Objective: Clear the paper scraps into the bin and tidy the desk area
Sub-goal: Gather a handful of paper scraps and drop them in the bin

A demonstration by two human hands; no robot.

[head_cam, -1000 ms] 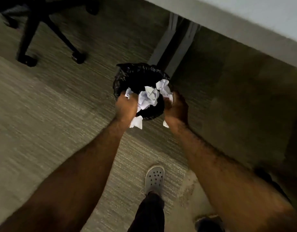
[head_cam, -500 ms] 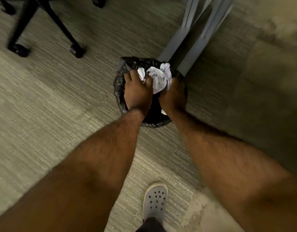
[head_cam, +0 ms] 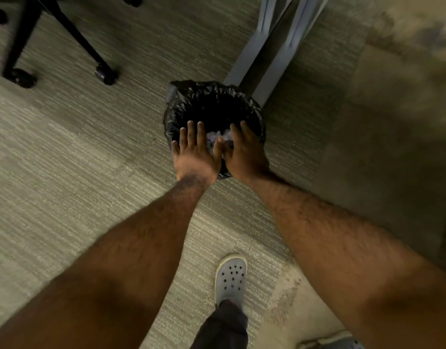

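Paper scraps [head_cam: 218, 137] lie pale and blurred inside the black-lined bin [head_cam: 211, 96] on the carpet. I see my left hand [head_cam: 195, 153] and right hand [head_cam: 244, 152] spread flat over its near rim, fingers splayed, holding nothing. No readable writing anywhere.

Our forearms are bare and hairy with no sleeves showing, and our left hand [head_cam: 195, 157] and right hand [head_cam: 244, 153] wear no rings or gloves. At six o'clock we wear a pale grey perforated clog [head_cam: 230, 279] under a dark trouser leg [head_cam: 220, 326]; a second clog [head_cam: 335, 341] shows at five o'clock.
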